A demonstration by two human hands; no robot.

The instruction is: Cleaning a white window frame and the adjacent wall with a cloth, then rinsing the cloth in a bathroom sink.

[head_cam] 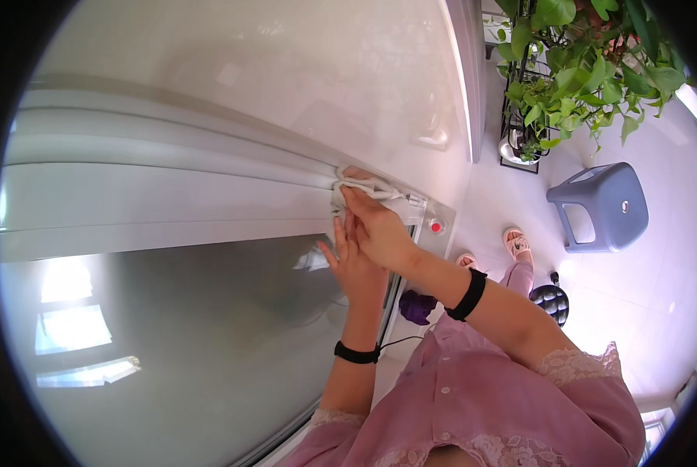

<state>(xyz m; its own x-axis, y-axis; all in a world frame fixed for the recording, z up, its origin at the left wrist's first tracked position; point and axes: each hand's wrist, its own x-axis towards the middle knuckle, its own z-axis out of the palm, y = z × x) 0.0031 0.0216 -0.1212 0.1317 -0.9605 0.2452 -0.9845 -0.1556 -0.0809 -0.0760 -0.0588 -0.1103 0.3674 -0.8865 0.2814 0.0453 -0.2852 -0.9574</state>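
Note:
A pale cloth (pixel 338 201) lies bunched against the corner of a white frame (pixel 167 198), beside a glossy wall surface. The fingers of my right hand (pixel 383 230) are closed on this cloth and press it to the frame. My left hand (pixel 357 262) is just below and partly behind the right; its spread fingertips touch the cloth's lower edge, and its thumb stands apart. A dark, reflective glass pane (pixel 208 327) fills the area below the frame. Black bands circle both forearms.
A small round red thing (pixel 436 227) sits on the ledge's end. A purple cloth (pixel 417 307) lies near my body, by a thin black cable. To the right are a blue-grey plastic stool (pixel 608 207), a black tufted seat (pixel 551 303) and leafy plants (pixel 593 76) on a black metal stand.

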